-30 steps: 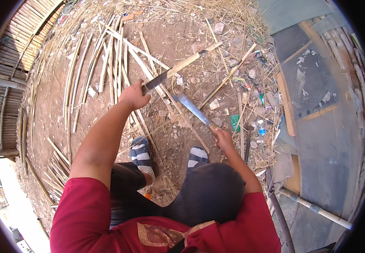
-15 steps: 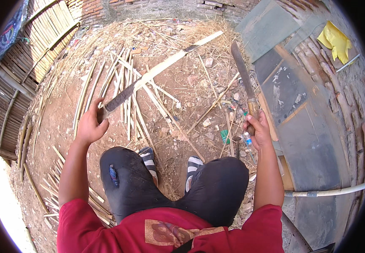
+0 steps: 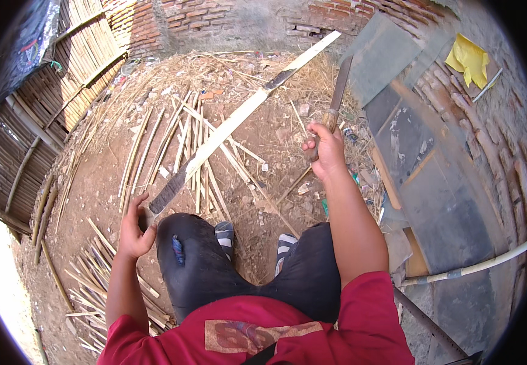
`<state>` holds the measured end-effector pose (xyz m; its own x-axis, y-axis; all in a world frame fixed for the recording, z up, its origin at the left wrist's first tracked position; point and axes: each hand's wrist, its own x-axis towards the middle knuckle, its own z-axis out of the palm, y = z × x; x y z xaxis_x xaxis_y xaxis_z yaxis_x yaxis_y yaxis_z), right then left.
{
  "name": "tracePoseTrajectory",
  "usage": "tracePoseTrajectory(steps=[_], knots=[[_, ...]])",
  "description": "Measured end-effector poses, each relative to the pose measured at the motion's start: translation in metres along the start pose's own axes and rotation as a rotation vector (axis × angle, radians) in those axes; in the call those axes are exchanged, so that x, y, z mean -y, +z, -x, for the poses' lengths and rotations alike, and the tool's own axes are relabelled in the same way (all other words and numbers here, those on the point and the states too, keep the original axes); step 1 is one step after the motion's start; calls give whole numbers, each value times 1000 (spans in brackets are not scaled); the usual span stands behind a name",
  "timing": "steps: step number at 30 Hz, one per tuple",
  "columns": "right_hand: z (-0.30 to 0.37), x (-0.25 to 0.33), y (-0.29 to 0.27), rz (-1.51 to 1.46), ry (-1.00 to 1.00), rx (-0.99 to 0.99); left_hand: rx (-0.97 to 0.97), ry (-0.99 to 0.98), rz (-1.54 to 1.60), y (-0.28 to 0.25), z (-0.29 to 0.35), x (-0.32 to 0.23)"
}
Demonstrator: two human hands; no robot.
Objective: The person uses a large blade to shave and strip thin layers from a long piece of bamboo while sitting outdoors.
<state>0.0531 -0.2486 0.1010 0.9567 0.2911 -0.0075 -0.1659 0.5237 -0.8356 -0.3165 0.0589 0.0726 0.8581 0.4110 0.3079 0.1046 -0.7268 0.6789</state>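
My left hand (image 3: 137, 231) is closed around the near end of a long split bamboo piece (image 3: 227, 129). The piece slants up and away to the right; most of it is pale, with dark patches near my hand and towards the far end. My right hand (image 3: 329, 152) grips the wooden handle of a machete (image 3: 340, 88), whose dark blade points up and away from me. Blade and bamboo are apart, with the machete to the right of the bamboo's far part.
Cut bamboo strips (image 3: 199, 140) lie scattered on the dirt beyond my knees. Another pile of strips (image 3: 96, 286) is at my lower left. Dark boards (image 3: 452, 201) and a white pole (image 3: 476, 266) lie on the right. A brick wall (image 3: 214, 21) closes the far side.
The machete has moved up and to the left, away from me. The bamboo now slants more steeply, its far end further up and right and its held end lower. My view has tilted up slightly.
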Motion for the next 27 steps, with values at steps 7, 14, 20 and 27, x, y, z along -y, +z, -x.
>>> tracePoseTrajectory(steps=[7, 14, 20, 27], knots=[[1, -14, 8, 15, -64, -3, -22, 82, -73, 15, 3, -1], [1, -18, 1, -109, -156, -24, -1, 146, -160, 35, -11, 6], [-4, 1, -13, -216, -184, -67, 57, 233, -228, 49, -52, 10], [-18, 8, -30, -264, -207, -145, 114, 252, -220, 56, -94, 10]])
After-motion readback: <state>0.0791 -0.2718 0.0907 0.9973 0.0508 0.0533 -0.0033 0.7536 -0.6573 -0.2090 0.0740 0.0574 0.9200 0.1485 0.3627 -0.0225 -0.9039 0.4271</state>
